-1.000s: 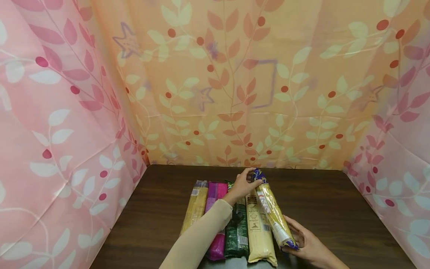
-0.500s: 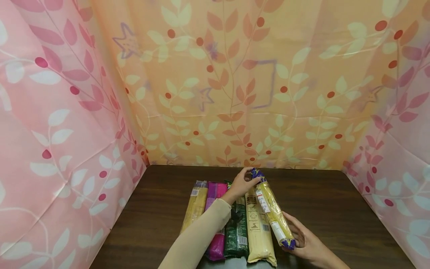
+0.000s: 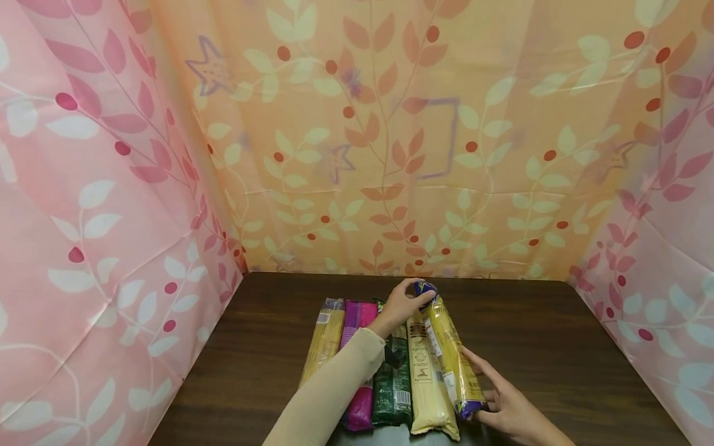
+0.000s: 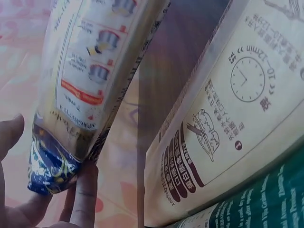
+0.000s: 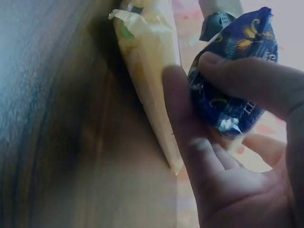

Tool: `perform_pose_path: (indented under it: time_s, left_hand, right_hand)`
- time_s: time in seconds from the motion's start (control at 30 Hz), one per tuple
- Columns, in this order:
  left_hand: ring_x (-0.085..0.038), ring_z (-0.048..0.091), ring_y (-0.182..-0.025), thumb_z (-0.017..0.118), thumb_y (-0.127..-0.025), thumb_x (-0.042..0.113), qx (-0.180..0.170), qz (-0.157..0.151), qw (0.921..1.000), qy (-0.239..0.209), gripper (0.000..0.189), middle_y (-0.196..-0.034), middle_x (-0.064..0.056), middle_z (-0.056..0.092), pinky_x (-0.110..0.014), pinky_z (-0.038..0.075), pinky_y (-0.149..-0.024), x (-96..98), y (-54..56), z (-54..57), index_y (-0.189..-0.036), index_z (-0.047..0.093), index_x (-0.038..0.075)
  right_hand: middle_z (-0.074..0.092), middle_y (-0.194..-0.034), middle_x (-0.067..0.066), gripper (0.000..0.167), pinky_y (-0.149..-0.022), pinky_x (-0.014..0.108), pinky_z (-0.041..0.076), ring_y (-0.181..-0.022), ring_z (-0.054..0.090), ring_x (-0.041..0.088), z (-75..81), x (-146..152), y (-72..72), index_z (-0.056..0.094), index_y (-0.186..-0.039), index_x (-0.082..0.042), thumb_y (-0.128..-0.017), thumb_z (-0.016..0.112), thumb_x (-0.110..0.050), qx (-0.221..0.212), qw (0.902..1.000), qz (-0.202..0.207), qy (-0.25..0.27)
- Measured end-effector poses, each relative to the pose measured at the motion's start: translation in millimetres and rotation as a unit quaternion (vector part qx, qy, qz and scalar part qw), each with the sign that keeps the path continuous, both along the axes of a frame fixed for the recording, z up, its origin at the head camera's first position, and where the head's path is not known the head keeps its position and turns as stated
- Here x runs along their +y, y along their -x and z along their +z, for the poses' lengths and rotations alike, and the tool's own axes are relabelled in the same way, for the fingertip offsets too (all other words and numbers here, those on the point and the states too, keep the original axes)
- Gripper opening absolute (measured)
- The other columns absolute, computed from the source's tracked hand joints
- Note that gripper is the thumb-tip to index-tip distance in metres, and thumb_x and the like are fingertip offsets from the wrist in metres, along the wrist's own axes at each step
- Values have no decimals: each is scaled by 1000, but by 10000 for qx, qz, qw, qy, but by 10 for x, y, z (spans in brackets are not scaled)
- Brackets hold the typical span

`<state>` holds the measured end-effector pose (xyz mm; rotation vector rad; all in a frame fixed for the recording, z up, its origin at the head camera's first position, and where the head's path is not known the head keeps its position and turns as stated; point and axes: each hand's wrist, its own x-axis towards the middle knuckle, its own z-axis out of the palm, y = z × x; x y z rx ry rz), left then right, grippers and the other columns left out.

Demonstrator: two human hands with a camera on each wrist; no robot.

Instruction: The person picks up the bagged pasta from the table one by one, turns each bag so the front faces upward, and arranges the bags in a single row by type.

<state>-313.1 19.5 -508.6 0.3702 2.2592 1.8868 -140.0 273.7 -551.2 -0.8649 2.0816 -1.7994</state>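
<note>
A spaghetti packet (image 3: 453, 350), yellow with dark blue ends, slants above the right side of a row of packets. My left hand (image 3: 399, 308) holds its far blue end, thumb on one side and fingers on the other, as the left wrist view also shows. At the near blue end (image 5: 237, 71), my right hand (image 3: 504, 402) grips with thumb and fingers. Just left of it lies a cream packet (image 3: 429, 390) with brown print and a clock drawing. Beside that are a dark green packet (image 3: 392, 396), partly behind the left forearm, and a magenta packet (image 3: 359, 316).
A clear packet of pasta sticks (image 3: 326, 334) forms the left end of the row. All lie on a dark brown wooden table (image 3: 240, 359). A floral curtain (image 3: 357, 155) hangs behind the table and along both sides.
The spaghetti packet has rolled about its length, so more of its yellow printed face shows. Its near end has shifted slightly left, and my right hand has moved left with it.
</note>
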Motion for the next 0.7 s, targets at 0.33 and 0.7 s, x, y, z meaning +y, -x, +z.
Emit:
perform_pose_path:
  time_s: [0.33, 0.7]
  left_hand:
    - [-22, 65, -109, 80, -99, 44, -27, 279, 9996, 37, 56, -144, -12, 61, -42, 55, -85, -6, 19, -59, -147, 61, 22]
    - [-38, 53, -142, 83, -98, 22, -400, 362, 9976, -439, 60, -162, -18, 47, -53, 54, -104, 22, 29, -129, -152, 58, 16]
  right_hand:
    - [17, -156, 47, 109, -77, 31, 59, -138, 52, 25, 64, -59, -23, 9, -170, 3, -87, 79, 14, 1324, 9874, -340, -798]
    - [18, -155, 52, 120, -96, 34, 58, -130, 62, 39, 124, 81, -39, -9, -173, -16, -96, 83, -11, -364, 9943, -273, -967]
